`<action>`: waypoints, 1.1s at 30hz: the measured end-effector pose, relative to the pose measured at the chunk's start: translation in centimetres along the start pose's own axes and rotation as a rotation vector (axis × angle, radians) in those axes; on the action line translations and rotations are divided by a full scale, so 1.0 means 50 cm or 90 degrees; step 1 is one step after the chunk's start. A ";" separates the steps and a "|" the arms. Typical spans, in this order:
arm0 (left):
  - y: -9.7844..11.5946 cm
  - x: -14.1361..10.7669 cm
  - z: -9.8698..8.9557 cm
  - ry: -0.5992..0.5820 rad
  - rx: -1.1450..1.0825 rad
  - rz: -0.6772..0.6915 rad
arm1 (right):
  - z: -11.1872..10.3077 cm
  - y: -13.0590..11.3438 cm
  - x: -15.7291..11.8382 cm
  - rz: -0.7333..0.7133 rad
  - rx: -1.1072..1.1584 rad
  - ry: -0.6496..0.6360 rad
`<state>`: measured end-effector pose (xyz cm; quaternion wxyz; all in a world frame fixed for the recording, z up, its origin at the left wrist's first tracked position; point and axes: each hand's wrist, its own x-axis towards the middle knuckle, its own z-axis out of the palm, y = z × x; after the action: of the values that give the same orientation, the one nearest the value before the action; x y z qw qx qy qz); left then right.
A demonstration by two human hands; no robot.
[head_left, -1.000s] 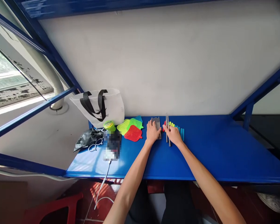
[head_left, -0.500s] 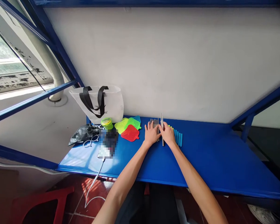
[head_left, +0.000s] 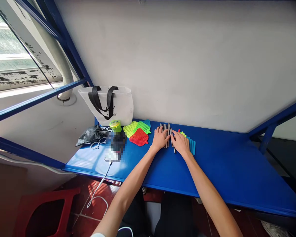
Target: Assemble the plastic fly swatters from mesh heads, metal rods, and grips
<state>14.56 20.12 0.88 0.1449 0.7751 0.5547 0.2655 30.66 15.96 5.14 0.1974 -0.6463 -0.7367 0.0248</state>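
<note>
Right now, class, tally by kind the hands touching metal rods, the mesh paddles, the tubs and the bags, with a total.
Hands touching metal rods, left hand and right hand: 2
Mesh paddles: 4
Green tub: 1
White bag: 1
Black plastic bag: 1
Total: 9

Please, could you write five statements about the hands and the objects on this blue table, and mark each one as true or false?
1. The left hand lies on metal rods. True.
2. The red fly-swatter head lies to the right of the right hand. False: it lies to the left of the left hand.
3. Blue tubes lie on the right side of the right hand. True.
4. The white tote bag has red handles. False: its handles are black.
5. The green tub stands in front of the tote bag. True.
</note>
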 end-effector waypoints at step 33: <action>-0.081 -0.041 -0.090 -0.119 -0.053 0.257 | -0.009 0.094 -0.026 -0.254 -0.012 -0.140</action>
<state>8.31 19.26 1.91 0.1712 0.8850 0.3609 0.2391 35.35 15.39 3.84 0.1109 -0.4830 -0.8672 0.0485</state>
